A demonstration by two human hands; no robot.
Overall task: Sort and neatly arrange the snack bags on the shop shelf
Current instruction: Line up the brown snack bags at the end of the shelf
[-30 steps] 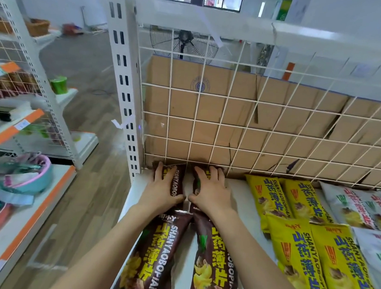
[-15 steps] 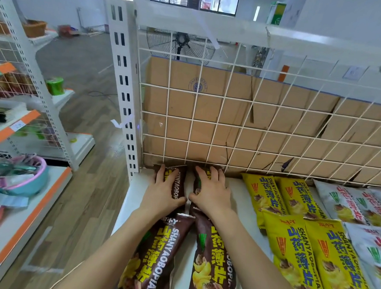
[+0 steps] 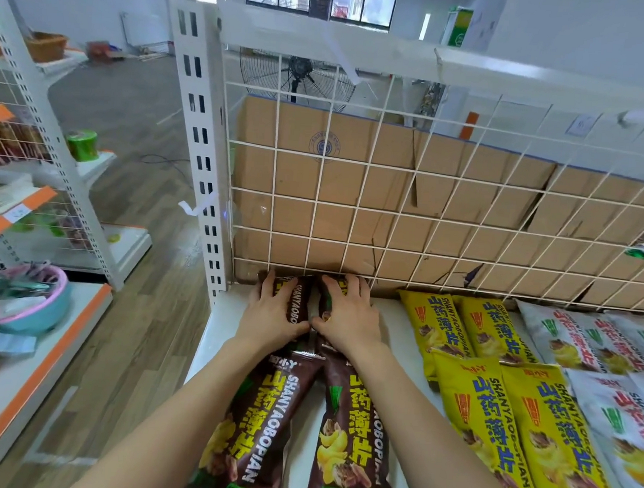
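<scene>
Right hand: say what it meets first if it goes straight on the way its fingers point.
Most likely the wire grid at the back of the shelf, with cardboard behind it. The fingertips of the right hand look close to it, though depth is unclear.

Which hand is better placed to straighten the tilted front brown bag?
Left, likely: the left hand rests behind the tilted front brown bag; the right hand lies farther to its right.

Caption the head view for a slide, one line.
Left hand and right hand press two rear brown snack bags on the white shelf, beside yellow bags.
</scene>
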